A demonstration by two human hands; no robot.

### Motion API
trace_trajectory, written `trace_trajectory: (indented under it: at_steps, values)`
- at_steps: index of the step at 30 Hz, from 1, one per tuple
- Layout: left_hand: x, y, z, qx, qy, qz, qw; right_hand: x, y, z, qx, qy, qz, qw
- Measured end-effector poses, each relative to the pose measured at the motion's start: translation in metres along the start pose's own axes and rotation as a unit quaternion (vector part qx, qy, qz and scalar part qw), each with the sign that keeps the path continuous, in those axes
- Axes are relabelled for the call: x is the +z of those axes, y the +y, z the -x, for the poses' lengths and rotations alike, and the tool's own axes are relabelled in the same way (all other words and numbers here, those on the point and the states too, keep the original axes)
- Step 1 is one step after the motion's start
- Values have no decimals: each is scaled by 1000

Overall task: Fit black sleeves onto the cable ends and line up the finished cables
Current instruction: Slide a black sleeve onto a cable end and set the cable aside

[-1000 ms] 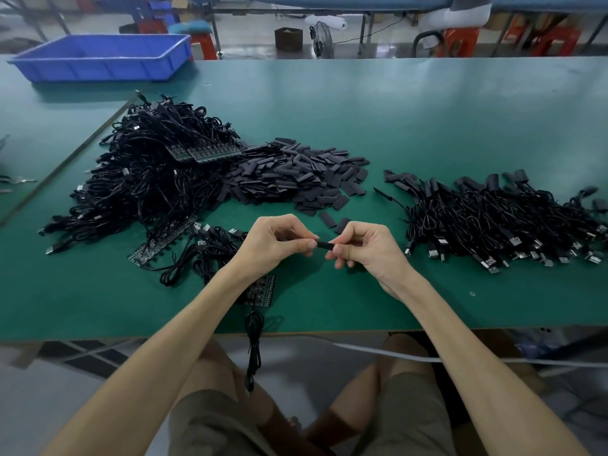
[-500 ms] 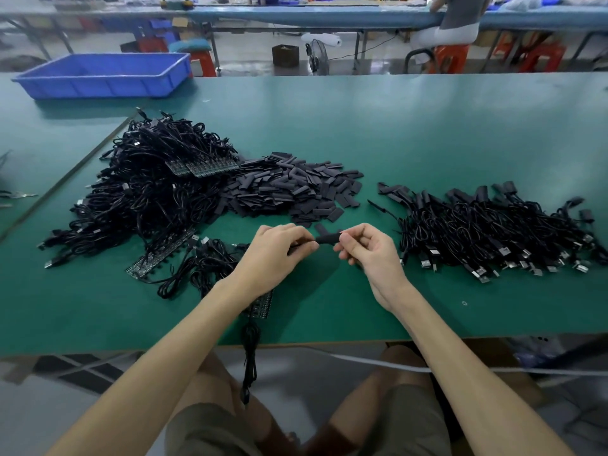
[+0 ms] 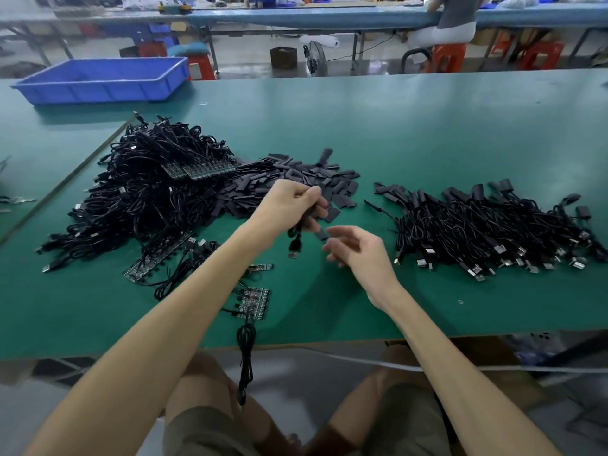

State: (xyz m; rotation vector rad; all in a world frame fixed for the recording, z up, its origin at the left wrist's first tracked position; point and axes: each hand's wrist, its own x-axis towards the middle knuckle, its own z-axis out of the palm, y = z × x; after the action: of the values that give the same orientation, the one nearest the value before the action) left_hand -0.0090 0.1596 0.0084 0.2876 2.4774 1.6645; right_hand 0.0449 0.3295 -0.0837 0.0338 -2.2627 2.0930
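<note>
My left hand (image 3: 289,205) is raised over the near edge of the loose black sleeves (image 3: 296,182) and grips a black cable (image 3: 295,243), whose USB plug dangles below the fingers. A blurred dark piece, perhaps its sleeved end, shows above the hand, among the sleeves. My right hand (image 3: 357,250) hovers just right of it with loosely curled fingers and holds nothing. A big tangle of unsleeved cables (image 3: 144,199) lies to the left. The sleeved cables (image 3: 487,228) lie in a heap on the right.
Small circuit boards (image 3: 253,301) with a cable hanging over the table's front edge lie near my left forearm. A strip of boards (image 3: 154,258) lies beside them. A blue bin (image 3: 102,80) stands at the back left. A person sits at the far bench.
The two hands have parted. My right hand has let go of the sleeve end and opened, while my left hand has lifted the cable up and away from me.
</note>
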Motion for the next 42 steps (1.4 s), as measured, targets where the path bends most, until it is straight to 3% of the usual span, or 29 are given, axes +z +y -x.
trace_trajectory:
  at_steps: [3,9,14,21,30,42]
  values:
    - [23,17,-14,-47,-41,80,995,10,3,1,-18,-41,86,995]
    - [74,36,-42,-141,-38,212,966,11,1,0,-28,-59,197,978]
    - [91,32,-47,-196,-89,136,967,13,0,-1,-30,-56,237,969]
    - [84,15,-43,-190,-126,113,967,17,0,-2,-17,-38,255,966]
    - [108,21,-38,-135,-158,-3,978,17,1,-6,-13,-23,289,957]
    - [111,27,-41,-91,-274,42,957,15,-6,-4,21,-13,253,967]
